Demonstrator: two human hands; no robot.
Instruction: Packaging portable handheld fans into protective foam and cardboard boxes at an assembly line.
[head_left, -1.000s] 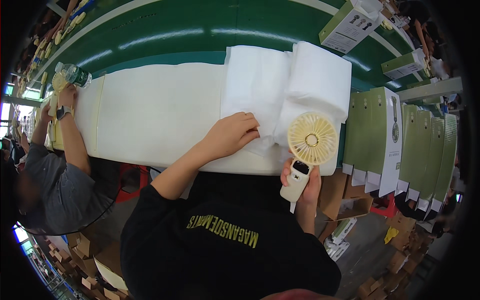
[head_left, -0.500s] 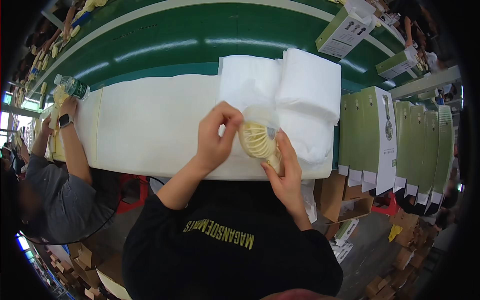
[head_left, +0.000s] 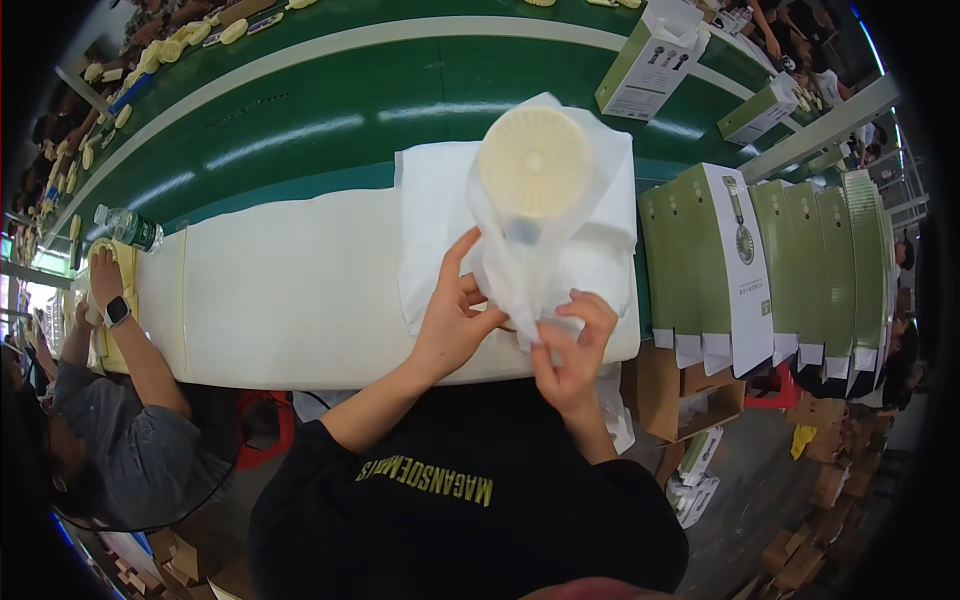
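Note:
A cream handheld fan (head_left: 535, 165) with a round, ribbed head is inside a thin translucent white bag (head_left: 500, 215). The fan's head points away from me, above the stack of white bags. My left hand (head_left: 450, 318) is at the lower left of the bag, its thumb and curled fingers closed around the handle end, the index finger extended upward. My right hand (head_left: 575, 350) pinches the bag's gathered lower end between thumb and fingers. The bag's folds mostly hide the fan's handle.
White bags (head_left: 430, 190) lie stacked on the pale padded work surface (head_left: 290, 285). Green-and-white boxes (head_left: 690, 260) stand in a row at right. Beyond runs a green conveyor (head_left: 400, 90) carrying an open box (head_left: 650, 60). At left are a water bottle (head_left: 130, 226) and a co-worker's hand (head_left: 105, 280).
The fan has moved farther from me and turned, its head now inside the bag. My left hand has shifted lower, and my right hand now pinches the bag's near end.

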